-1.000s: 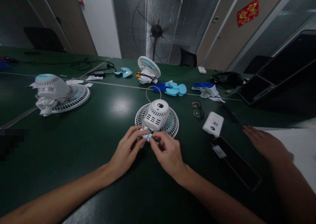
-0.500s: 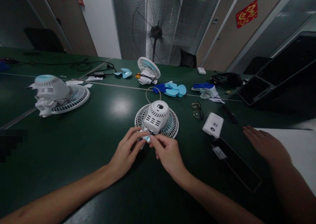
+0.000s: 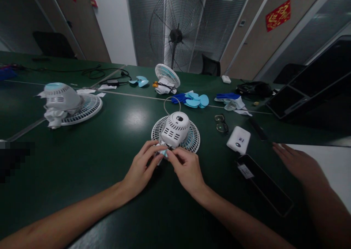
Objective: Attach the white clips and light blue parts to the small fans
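Note:
A small white fan [image 3: 175, 130] lies grille down on the green table, its rounded motor housing facing up. At its near side, a small white and light-blue part [image 3: 163, 152] sits between my hands, mostly covered by fingers. My left hand [image 3: 144, 163] is closed on this part from the left, thumb and fingers pinching it. My right hand [image 3: 188, 168] pinches the part's right side with thumb and forefinger. Whether the part is joined to the housing I cannot tell. A thin pale cable loop [image 3: 172, 98] rises behind the fan.
Another white fan [image 3: 63, 102] lies at left; a third fan [image 3: 166, 79] stands behind. Light-blue blades [image 3: 196, 100], gloves [image 3: 231, 102], glasses [image 3: 221, 123], a white power bank [image 3: 238, 140] and a phone [image 3: 264, 183] are around. Another person's hand [image 3: 300, 163] rests at right.
The view has shifted slightly, so things appear a little farther right. Both hands keep their pinch on the small part, with hardly any visible finger movement.

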A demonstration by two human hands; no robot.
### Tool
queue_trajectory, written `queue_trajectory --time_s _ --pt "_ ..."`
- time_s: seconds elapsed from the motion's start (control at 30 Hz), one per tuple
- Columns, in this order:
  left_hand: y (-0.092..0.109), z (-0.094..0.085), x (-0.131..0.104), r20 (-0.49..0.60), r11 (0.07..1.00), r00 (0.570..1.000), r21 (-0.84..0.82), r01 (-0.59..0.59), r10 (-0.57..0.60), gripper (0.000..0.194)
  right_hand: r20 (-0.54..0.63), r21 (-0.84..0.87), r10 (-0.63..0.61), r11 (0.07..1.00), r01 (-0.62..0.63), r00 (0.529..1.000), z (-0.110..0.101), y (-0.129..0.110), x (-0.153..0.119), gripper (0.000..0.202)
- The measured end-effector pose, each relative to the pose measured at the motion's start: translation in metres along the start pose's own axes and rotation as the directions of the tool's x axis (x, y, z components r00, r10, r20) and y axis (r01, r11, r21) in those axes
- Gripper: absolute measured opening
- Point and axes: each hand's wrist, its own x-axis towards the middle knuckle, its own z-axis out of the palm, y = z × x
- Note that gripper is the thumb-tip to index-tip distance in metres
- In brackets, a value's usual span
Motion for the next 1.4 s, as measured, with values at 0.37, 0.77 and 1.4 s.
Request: queue_trajectory --time_s 0.37,0.77,1.4 --pt "-0.004 0.001 -0.002 -0.001 1.0 1.0 -0.003 0.011 -0.011 0.028 0.114 -0.356 -0.438 0.82 0.448 0.892 -0.009 0.021 -0.007 0.021" --pt "-0.003 0.0 -0.001 0.014 0.999 1.0 -0.037 0.003 -0.002 0.028 0.13 -0.399 -0.457 0.788 0.468 0.88 -0.018 0.019 -0.001 0.024" --pt "-0.003 0.001 -0.001 0.015 0.999 1.0 -0.047 -0.011 0.012 0.028 0.048 -0.264 -0.36 0.895 0.359 0.932 -0.01 0.016 -0.001 0.013"
